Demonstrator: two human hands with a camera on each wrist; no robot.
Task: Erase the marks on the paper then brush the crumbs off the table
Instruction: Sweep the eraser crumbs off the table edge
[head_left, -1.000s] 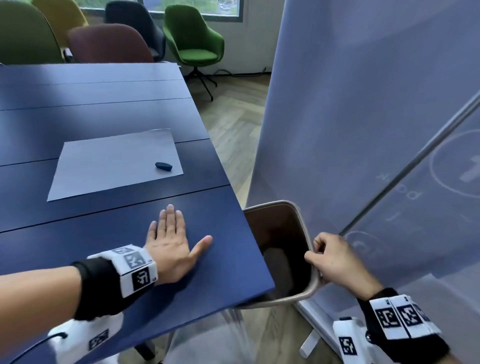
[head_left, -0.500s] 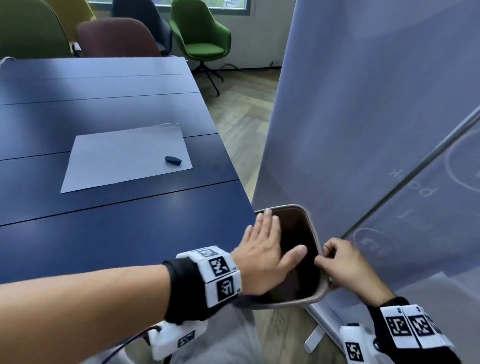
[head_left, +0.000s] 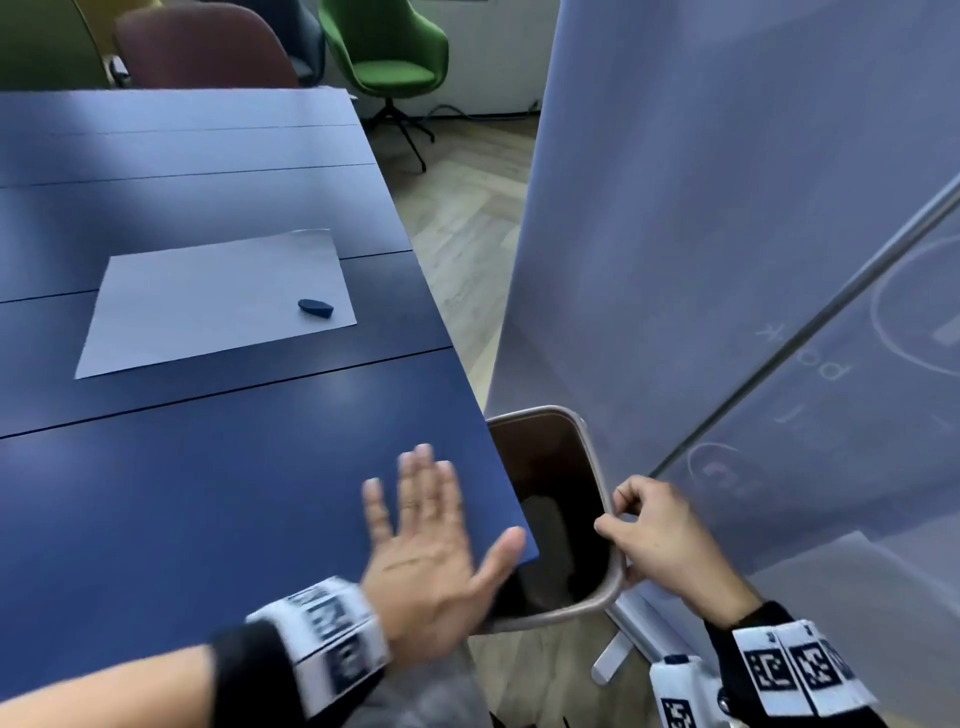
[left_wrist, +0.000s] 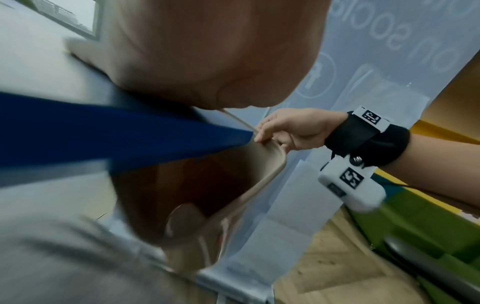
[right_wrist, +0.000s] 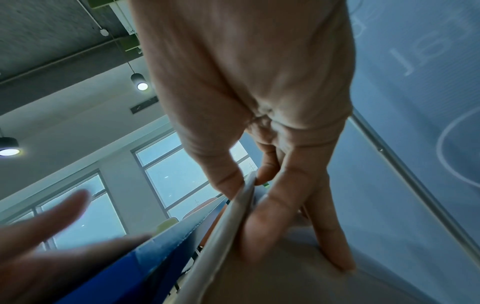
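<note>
A grey sheet of paper (head_left: 218, 301) lies on the blue table (head_left: 208, 493), with a small dark eraser (head_left: 315, 307) near its right edge. My left hand (head_left: 426, 551) is flat and spread, blurred, over the table's near right corner. My right hand (head_left: 660, 530) pinches the rim of a beige waste bin (head_left: 597, 605) held just below that table edge; the right wrist view shows thumb and fingers (right_wrist: 262, 222) clamped on the rim (right_wrist: 233, 222). The left wrist view also shows the bin (left_wrist: 262, 185) under the table edge (left_wrist: 130, 133). No crumbs are discernible.
A grey banner stand (head_left: 727, 260) rises close on the right, its foot (head_left: 613, 654) beside the bin. Coloured chairs, one green (head_left: 387, 62) and one maroon (head_left: 202, 52), stand beyond the table's far end. Wooden floor (head_left: 467, 218) runs between table and banner.
My left hand swept right across the near table to over the bin, then drew back onto the table corner. The right hand has kept hold of the bin rim.
</note>
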